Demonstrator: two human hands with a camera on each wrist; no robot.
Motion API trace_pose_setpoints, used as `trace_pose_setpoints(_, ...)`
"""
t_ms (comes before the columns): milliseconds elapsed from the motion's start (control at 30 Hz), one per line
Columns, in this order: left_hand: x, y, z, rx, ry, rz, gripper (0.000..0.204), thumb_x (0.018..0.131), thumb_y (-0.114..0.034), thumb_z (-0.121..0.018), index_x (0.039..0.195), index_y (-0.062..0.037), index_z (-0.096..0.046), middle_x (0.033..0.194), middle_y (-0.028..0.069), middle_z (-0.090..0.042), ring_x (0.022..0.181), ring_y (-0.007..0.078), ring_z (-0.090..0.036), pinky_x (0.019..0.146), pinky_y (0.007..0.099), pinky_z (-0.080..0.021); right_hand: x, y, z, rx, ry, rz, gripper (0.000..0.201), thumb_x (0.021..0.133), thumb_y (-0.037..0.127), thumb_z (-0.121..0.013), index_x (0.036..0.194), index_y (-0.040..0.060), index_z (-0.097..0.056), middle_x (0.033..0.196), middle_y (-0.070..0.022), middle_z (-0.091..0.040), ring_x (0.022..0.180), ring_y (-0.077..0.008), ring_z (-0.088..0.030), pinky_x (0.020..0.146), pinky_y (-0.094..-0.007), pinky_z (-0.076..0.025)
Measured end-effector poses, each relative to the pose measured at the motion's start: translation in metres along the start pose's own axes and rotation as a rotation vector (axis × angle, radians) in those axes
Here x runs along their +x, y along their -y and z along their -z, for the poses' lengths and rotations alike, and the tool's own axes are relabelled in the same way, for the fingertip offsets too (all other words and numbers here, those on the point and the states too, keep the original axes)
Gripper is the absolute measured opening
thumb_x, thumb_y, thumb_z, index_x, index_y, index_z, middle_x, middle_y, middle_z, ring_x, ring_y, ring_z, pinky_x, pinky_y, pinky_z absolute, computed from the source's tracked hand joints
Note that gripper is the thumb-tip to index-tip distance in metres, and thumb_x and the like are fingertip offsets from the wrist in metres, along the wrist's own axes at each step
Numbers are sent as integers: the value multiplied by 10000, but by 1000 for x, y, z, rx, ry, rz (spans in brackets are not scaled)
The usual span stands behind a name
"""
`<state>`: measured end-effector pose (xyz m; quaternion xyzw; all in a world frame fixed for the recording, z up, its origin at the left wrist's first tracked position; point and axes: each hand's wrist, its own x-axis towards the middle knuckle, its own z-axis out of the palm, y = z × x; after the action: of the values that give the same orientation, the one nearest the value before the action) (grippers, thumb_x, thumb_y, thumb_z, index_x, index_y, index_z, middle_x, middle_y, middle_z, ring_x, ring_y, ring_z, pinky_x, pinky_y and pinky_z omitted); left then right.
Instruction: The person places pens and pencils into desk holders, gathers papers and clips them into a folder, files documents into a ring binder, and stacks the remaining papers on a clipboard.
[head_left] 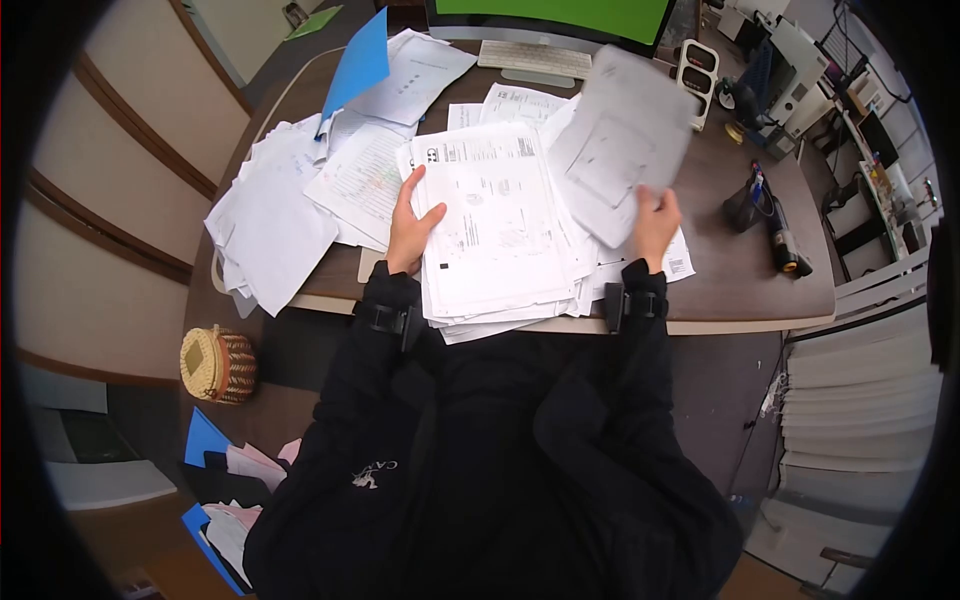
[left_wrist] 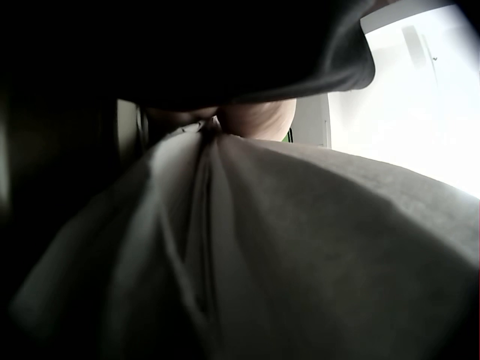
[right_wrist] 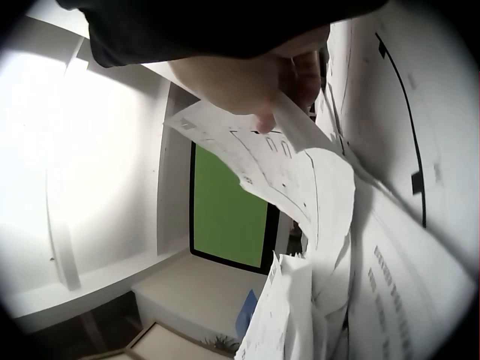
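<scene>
Both hands are busy: my right hand [head_left: 655, 225] pinches a loose sheet [head_left: 620, 140] lifted above the desk [head_left: 740, 285]; my left hand [head_left: 410, 230] lies with straight fingers on the paper stack [head_left: 500, 230]; I judge steady pressure there keeps lower pages from dragging along.

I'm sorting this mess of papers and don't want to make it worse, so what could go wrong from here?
The stack of papers under your left hand overhangs the desk edge toward your lap; it might slide off if that hand lets go. The sheet your right hand holds up by one edge could brush the pen holder as it swings. The loose pile at the left corner also juts past the desk and may spill.
</scene>
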<state>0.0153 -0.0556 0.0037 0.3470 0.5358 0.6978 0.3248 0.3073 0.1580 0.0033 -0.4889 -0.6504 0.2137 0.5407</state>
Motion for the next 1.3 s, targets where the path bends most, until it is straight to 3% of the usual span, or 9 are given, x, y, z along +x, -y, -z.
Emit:
trace_pose_setpoints(67,-1,-1,-1,-12,1,5,672,827,74,-583,1434,-58,-327,1343,170,-463,1169,212,-516,960,302,-449,14,-14,22,-8,-55,-49,228,860,168,-677,870,-44,-591,733,-110,-644,693,-177,-607,617,-317,-450)
trace_pose_setpoints(167,0,1,1,-19,-3,-6,661,831,72,-579,1432,-60,-335,1340,166,-466,1166,208,-516,956,300,-450,29,10,52,796,-262,-245,135,924,119,-627,916,-15,-631,868,-26,-654,766,-92,-565,679,-224,-436)
trace_pose_setpoints(400,3,5,2,-76,9,47,558,891,-15,-547,1419,-53,-369,1360,160,-454,1182,201,-501,969,299,-435,-6,64,39,281,402,66,160,862,160,-665,864,5,-627,710,3,-543,642,-83,-426,588,-263,-373)
trace_pose_setpoints(567,10,16,11,-436,18,52,525,940,-121,-509,1429,-20,-347,1406,146,-427,1256,197,-447,1027,309,-380,-55,89,-15,17,614,189,276,840,161,-669,997,-44,-572,795,-259,-598,739,-416,-590,655,-401,-464)
trace_pose_setpoints(733,8,18,11,274,20,-175,550,964,-228,-472,1439,4,-322,1454,145,-377,1304,206,-410,1047,300,-355,-70,95,-28,13,779,161,370,861,240,-667,1069,-56,-590,782,-220,-639,690,-359,-616,656,-359,-492)
trace_pose_setpoints(933,5,0,2,-584,91,72,655,895,-160,-594,1444,11,-281,1365,162,-464,1222,217,-492,1001,311,-412,-52,93,-13,28,860,38,380,896,296,-629,1083,-36,-616,735,-149,-641,649,-224,-613,607,-320,-479)
trace_pose_setpoints(1067,2,0,4,-129,74,107,677,848,-49,-622,1426,21,-279,1296,166,-508,1152,227,-541,938,325,-471,-57,101,-9,80,968,0,357,909,298,-611,1059,-26,-630,714,-131,-637,592,-217,-595,590,-316,-473)
trace_pose_setpoints(1167,4,12,8,-24,14,-7,667,814,32,-612,1401,29,-295,1264,176,-519,1103,235,-572,891,325,-507,-48,87,-9,145,837,-162,364,920,329,-591,1000,-21,-651,670,-123,-636,547,-213,-590,577,-328,-474)
trace_pose_setpoints(1300,5,11,10,-70,13,43,670,802,60,-599,1398,23,-295,1259,175,-520,1095,233,-577,890,324,-512,3,33,4,-585,418,-49,550,847,537,-604,826,-7,-690,726,-200,-671,722,-366,-664,656,-444,-504)
